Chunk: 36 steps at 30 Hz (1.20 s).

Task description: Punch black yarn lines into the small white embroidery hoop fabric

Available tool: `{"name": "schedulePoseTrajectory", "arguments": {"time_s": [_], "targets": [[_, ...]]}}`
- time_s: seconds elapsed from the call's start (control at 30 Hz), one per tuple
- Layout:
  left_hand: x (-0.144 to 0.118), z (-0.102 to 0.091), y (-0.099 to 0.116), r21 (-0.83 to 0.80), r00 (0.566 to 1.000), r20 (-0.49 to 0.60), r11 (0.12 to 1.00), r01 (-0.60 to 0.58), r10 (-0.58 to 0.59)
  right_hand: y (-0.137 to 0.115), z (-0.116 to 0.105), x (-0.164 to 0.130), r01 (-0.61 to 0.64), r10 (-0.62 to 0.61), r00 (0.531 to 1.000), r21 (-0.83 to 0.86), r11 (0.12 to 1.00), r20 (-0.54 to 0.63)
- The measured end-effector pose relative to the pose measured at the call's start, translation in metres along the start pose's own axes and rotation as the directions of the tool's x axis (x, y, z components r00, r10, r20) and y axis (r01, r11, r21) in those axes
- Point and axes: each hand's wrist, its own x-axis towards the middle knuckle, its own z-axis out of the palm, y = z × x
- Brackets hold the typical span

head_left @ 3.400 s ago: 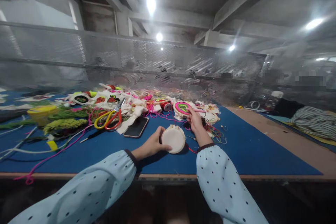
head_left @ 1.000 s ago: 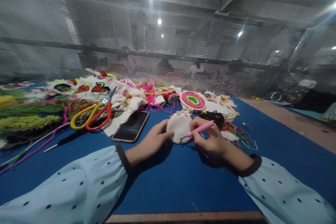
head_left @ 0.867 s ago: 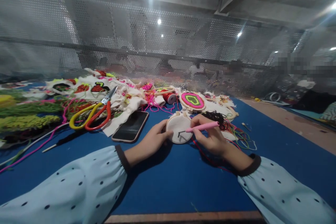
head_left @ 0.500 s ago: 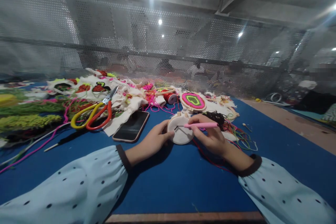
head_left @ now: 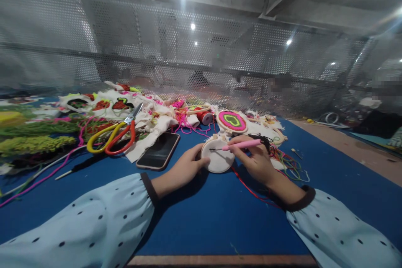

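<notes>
At the middle of the blue table [head_left: 201, 222], a small embroidery hoop [head_left: 217, 158] of plain white cloth lay flat, with a little dark stitching near its centre. The left hand [head_left: 184, 168] sat at the hoop's nine o'clock, fingers curled against its rim to steady it. The right hand [head_left: 256, 160], at the hoop's three o'clock, pinched a pink punch needle [head_left: 240, 145] pen-fashion, its thin metal tip reaching left over the cloth at the stitched spot; whether the tip touched the fabric could not be told. A red thread [head_left: 251, 190] trailed from under the hoop across the table toward the right sleeve.

A phone [head_left: 158, 152] lay at the hoop's ten o'clock, yellow-and-red scissors [head_left: 109, 139] further out the same way, a finished pink and green hoop [head_left: 231, 120] at twelve o'clock, and a tangle of loose threads [head_left: 287, 163] at two o'clock.

My judgement: the trailing thread ran close beneath the right wrist, so it could snag and pull stitches loose. The left hand's light hold might also let the hoop slide under a push from the needle, sending the tip astray.
</notes>
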Motion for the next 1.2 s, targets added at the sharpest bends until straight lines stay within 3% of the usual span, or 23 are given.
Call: {"name": "schedulePoseTrajectory", "arguments": {"time_s": [0.57,0.83,1.2], "targets": [[0.002,-0.001,-0.004,-0.038,1.0,0.002,0.999,-0.002,0.002,-0.004,-0.005,0.001,0.003,0.001,0.997,-0.05,0.999,0.078],[-0.001,-0.002,0.01,-0.181,0.988,-0.035,0.974,0.139,-0.148,-0.007,-0.005,0.001,0.064,-0.068,0.975,0.022,0.998,0.211],[-0.001,-0.001,0.012,-0.19,0.989,-0.029,0.972,0.139,-0.148,-0.005,-0.002,0.001,0.033,-0.043,0.969,0.042,0.999,0.242]]}}
